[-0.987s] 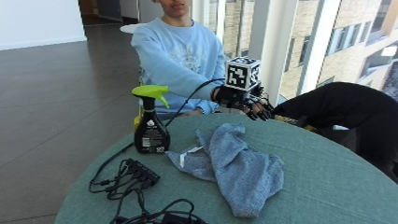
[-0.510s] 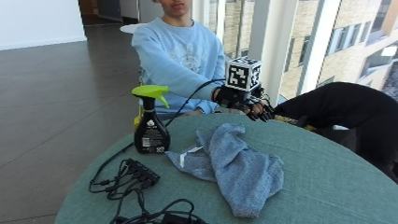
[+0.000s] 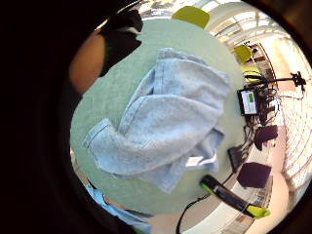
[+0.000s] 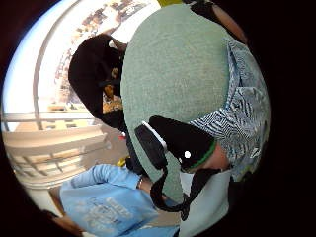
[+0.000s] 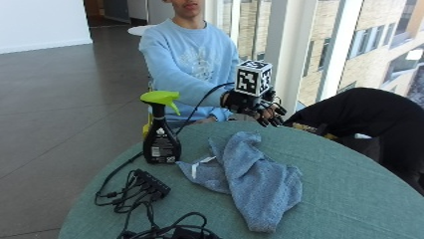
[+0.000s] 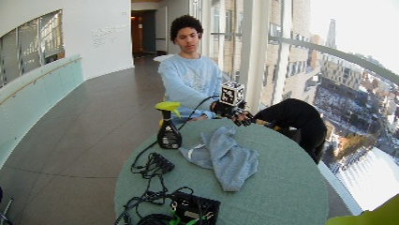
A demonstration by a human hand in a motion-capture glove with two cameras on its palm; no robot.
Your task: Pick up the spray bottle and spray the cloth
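A round bench covered in a muted green, felt-like surface (image 5: pixel 344 184) is seen in a long glazed corridor with a dark polished floor, white walls and tall windows giving onto city buildings. A person in a pale blue sweatshirt (image 5: pixel 189 59) is seated at the far edge of the bench. The black-gloved right hand (image 5: pixel 262 107) is held in the air above the far rim of the bench, its fingers hanging relaxed and slightly spread, with nothing held in it. The black spray bottle with a lime-green trigger head (image 5: pixel 161 130) stands upright on the bench near the edge at the person's right, well apart from the gloved hand and untouched by it. The crumpled grey-blue terry cloth (image 5: pixel 255 177) lies in a loose heap near the middle of the bench, just beside the bottle, with a small white label showing at the corner nearest the bottle. In the little-finger-side palm view the cloth fills much of the picture, and the bottle is seen beyond its edge. A black power strip with tangled black cables (image 5: pixel 149 186) lies on the nearer part of the bench, and in the wide outside view a black box-shaped device (image 6: pixel 196 208) is seen at the nearest edge. A black jacket is draped over a chair (image 5: pixel 368 117) beside the bench, next to the windows.
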